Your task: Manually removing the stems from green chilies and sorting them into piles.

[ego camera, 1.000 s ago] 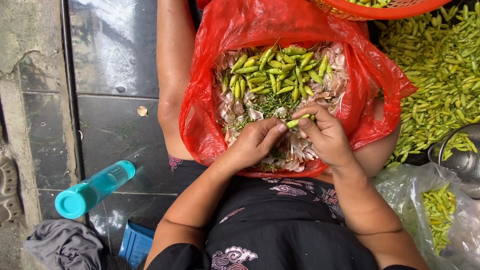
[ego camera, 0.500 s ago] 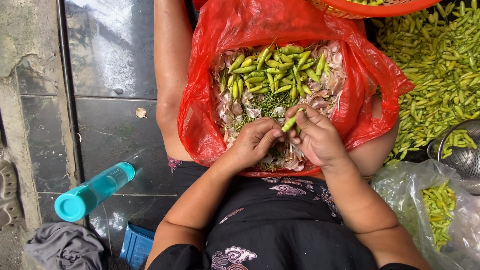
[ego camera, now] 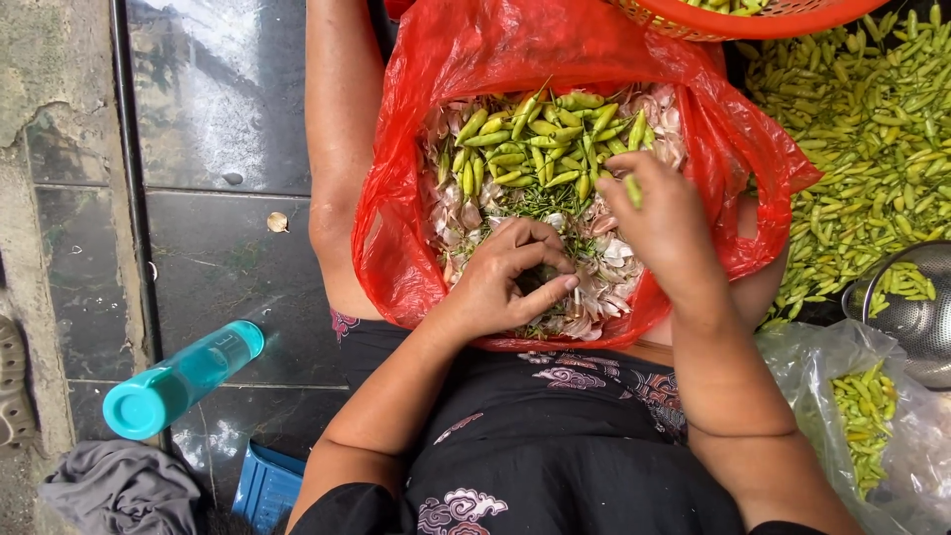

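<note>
While both hands work inside the red plastic bag (ego camera: 416, 238) resting on the person's lap, the left hand (ego camera: 510, 282) lies curled on the papery garlic skins (ego camera: 614, 260) and thin green stems (ego camera: 550, 203), fingers bent inward and thumb extended; whether it pinches anything cannot be determined. The right hand (ego camera: 664, 223), just beside and slightly beyond the left, is closed on a single green chili (ego camera: 632, 188), held between thumb and fingertips with its tip pointing down toward the debris. Directly beyond both hands, a heap of green chilies (ego camera: 540, 149) occupies the far half of the bag. Farther out, an orange basket (ego camera: 753, 15) overhangs the bag's rim. To the right of the right hand, a large loose pile of chilies (ego camera: 862, 139) covers the ground, with a metal strainer (ego camera: 916, 307) and a clear plastic bag (ego camera: 872, 416) containing chilies near the right forearm. To the left of the left arm, a teal bottle (ego camera: 183, 376) lies on dark tiles (ego camera: 218, 248), near a grey cloth (ego camera: 119, 490).
</note>
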